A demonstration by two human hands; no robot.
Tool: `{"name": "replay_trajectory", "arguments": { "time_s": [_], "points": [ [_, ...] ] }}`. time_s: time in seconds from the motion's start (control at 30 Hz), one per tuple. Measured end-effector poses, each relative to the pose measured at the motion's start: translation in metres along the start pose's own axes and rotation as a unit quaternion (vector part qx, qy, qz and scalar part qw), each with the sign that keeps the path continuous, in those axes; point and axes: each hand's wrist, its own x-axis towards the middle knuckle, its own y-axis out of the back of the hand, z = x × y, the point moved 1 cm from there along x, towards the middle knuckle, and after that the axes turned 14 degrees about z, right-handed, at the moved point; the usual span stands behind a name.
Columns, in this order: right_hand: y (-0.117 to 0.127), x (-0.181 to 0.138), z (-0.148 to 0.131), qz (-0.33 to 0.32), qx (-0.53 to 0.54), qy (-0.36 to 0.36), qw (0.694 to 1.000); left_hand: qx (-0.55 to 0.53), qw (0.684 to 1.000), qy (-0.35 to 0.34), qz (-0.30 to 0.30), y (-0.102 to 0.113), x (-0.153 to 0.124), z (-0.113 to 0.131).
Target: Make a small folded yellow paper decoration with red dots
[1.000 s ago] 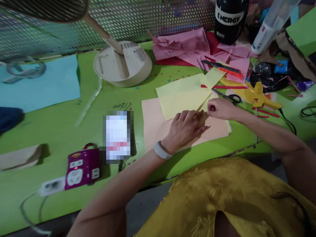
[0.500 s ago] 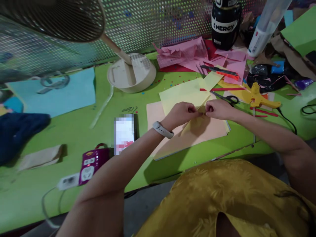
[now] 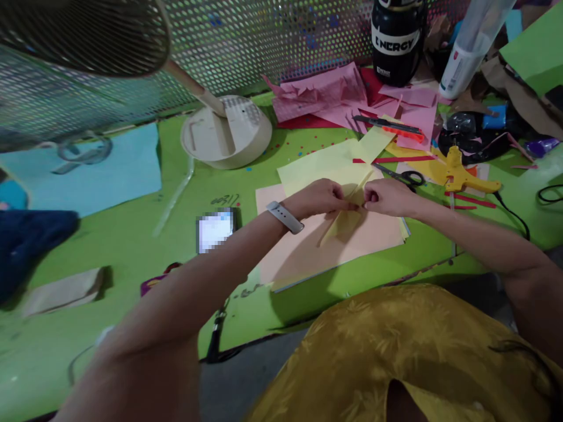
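My left hand (image 3: 323, 197) and my right hand (image 3: 385, 197) are close together, fingertips pinched on a narrow folded strip of yellow paper (image 3: 345, 225). The strip slants between them, its lower end reaching down to the left; the fingers hide part of it. Below it lies a peach paper sheet (image 3: 290, 261) on a small stack. A larger pale yellow sheet (image 3: 308, 167) overlaps the stack's far side. Just beyond my right hand rest black-handled scissors (image 3: 412, 177).
At right sits a yellow glue gun (image 3: 461, 176) with a black cord. An orange-and-black box cutter (image 3: 391, 127) lies near crumpled pink paper (image 3: 321, 94). A phone (image 3: 215, 230) and white fan base (image 3: 229, 132) are to the left; a black bottle (image 3: 396, 44) stands behind.
Both hands stay pinched on the yellow strip, having shifted slightly. My left forearm now covers most of the purple power socket, and a black tassel shows beneath it. The view has shifted a little.
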Motion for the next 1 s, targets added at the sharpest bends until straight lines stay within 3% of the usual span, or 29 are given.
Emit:
{"name": "replay_trajectory", "arguments": {
  "time_s": [0.2, 0.4, 0.73, 1.0],
  "points": [
    [-0.0002, -0.0001, -0.0001, 0.002, 0.008, -0.002, 1.0, -0.018, 1.0, 0.012, -0.014, 0.0034, 0.0031, -0.0089],
    [-0.0006, 0.0006, 0.0016, -0.004, 0.017, -0.005, 1.0, -0.004, 1.0, 0.012, -0.022, 0.0079, 0.0042, -0.0053],
    [0.0004, -0.0005, 0.005, -0.018, 0.053, -0.019, 0.998, -0.095, 0.992, 0.037, -0.075, 0.0045, 0.0057, -0.0044],
    [0.0011, 0.0018, 0.0043, -0.019, 0.057, -0.031, 0.998, -0.106, 0.988, 0.068, -0.086, 0.0046, 0.0063, 0.0011]
  ]
}}
